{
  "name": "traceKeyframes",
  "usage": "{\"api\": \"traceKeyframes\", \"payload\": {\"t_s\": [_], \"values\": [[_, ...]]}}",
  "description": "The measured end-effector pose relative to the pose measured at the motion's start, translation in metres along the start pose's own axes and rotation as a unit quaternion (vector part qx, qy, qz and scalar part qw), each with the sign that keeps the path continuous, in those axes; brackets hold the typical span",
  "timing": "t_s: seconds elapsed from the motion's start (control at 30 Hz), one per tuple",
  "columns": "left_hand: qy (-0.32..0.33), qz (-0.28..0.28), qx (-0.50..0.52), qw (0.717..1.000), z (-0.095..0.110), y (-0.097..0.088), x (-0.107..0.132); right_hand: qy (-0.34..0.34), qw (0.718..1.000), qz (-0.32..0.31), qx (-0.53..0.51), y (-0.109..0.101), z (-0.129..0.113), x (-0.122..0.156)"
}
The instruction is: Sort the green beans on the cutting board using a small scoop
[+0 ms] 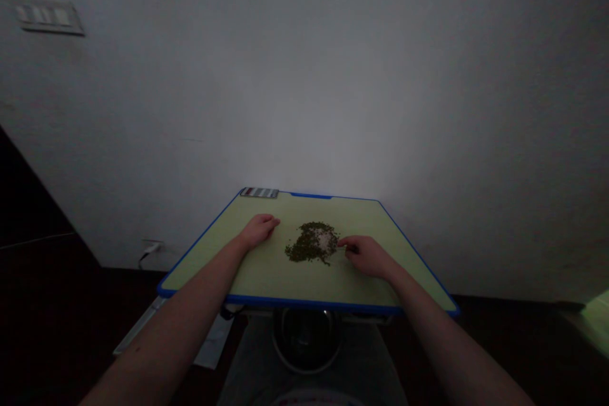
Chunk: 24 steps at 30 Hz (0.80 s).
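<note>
The pile of small dark-green grains [311, 242] is lying near the middle of the tabletop [266, 276], with a paler patch on its right side. The left hand [259, 229] is resting just left of it, fingers loosely curled and grasping nothing. The right hand [366, 255] is touching the pile's right edge, with its fingers [343, 242] drawn together. I cannot tell whether they are pinching grains. No separate heap is showing, so the picking seems barely begun.

Switch panel [49, 18] upper-left on wall [333, 76], socket w/ plug [153, 246] lower down, steel bowl [307, 342] btm centre.
</note>
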<state>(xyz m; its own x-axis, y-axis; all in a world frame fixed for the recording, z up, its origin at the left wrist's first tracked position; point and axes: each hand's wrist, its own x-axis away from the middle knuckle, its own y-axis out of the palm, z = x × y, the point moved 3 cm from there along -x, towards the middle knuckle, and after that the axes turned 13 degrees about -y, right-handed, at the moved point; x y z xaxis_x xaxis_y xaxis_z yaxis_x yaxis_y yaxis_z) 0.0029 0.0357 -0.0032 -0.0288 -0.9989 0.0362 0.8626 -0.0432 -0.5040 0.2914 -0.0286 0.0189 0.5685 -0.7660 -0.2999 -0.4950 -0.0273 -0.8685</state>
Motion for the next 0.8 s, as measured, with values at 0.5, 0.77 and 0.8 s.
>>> {"api": "traceKeyframes", "payload": {"t_s": [0.5, 0.77, 0.8], "values": [[0.000, 0.007, -0.008, 1.000, -0.003, 0.000, -0.004, 0.028, 0.999, 0.019, 0.006, -0.003, 0.003, 0.014], [-0.003, -0.007, 0.011, 1.000, -0.004, 0.001, -0.004, 0.020, 1.000, 0.008, -0.006, -0.003, -0.005, 0.015], [-0.003, -0.007, 0.013, 1.000, -0.004, 0.001, -0.005, 0.014, 1.000, 0.004, -0.009, -0.003, -0.007, 0.016]]}}
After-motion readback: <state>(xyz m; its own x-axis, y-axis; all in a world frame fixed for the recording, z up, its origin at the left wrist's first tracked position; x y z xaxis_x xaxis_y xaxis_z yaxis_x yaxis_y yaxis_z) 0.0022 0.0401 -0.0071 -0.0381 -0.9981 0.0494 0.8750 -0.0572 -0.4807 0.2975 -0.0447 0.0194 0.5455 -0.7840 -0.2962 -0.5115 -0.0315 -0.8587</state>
